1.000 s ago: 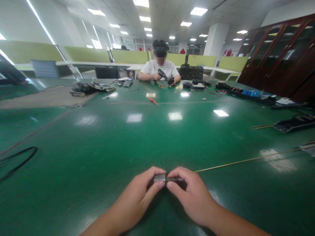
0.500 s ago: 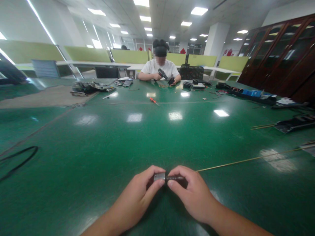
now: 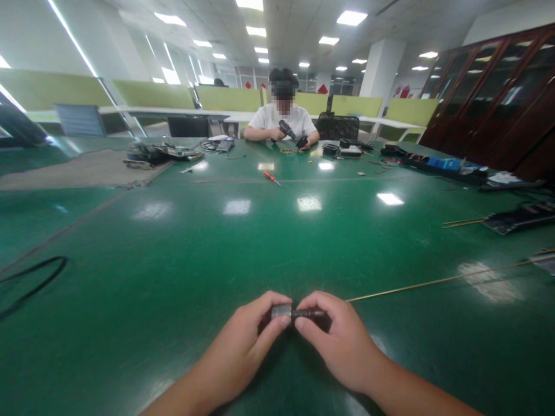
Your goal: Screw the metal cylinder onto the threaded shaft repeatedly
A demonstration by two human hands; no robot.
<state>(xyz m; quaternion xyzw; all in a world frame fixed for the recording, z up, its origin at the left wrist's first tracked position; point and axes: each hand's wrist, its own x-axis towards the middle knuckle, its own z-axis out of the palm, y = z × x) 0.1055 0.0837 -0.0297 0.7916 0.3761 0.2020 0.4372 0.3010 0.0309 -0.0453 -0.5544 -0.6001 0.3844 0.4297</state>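
Note:
A small metal part (image 3: 282,311) with a wide silver cylinder at its left end and a thin, dark, ridged shaft at its right is between my hands at the near middle. My left hand (image 3: 243,332) is closed, thumb and fingers pinching the cylinder. The shaft lies in the closed fingers of my right hand (image 3: 342,335), its tip pointing right. From behind my right hand a thin brass-coloured rod (image 3: 407,288) runs off to the right; whether the hand touches it I cannot tell.
Across the green table (image 3: 208,248) a person (image 3: 281,118) holds a dark power tool (image 3: 287,129). An orange screwdriver (image 3: 271,177) lies mid-table. Electronic parts (image 3: 158,153) are piled far left, a black cable (image 3: 52,274) near left, and a black tray (image 3: 520,218) with rods right.

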